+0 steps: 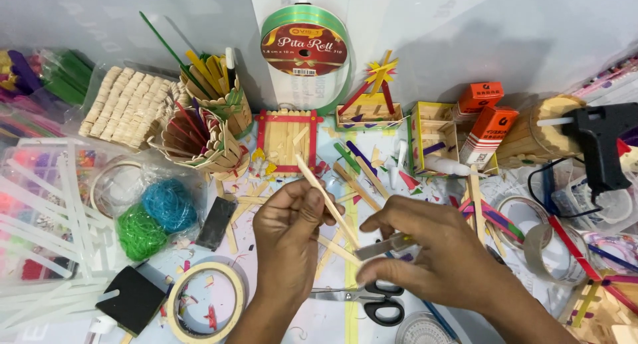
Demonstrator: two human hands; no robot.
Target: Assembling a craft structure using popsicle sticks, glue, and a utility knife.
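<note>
Left hand [287, 234] pinching a thin wooden stick [325, 196] between thumb and fingers, held slanted above the table, upper end pointing to the red frame [287, 143]. Right hand [435, 247] closed around a small grey blade [384, 245], fingers pressed together on it, tip touching the lower part of the stick. Judged as cutting or trimming in the middle of the work: stick in one piece, not yet parted.

Already made, by the look: red frame of sticks, small house with a star [369, 98], yellow box [432, 136], two stick cups [212, 121]. Many loose sticks and coloured chips lying around, so probably more pieces left to cut and glue.

Little free room. Scissors [372, 301] just under the hands, tape ring [205, 303] near the left wrist, black sponge [131, 299] further left. Glue gun [601, 144] with its cord at the right edge, well apart. Ribbon roll [304, 51] standing against the wall behind. Green and blue rubber bands [154, 218] in a bag at left. Open space only directly between the hands and the near edge of the table.
</note>
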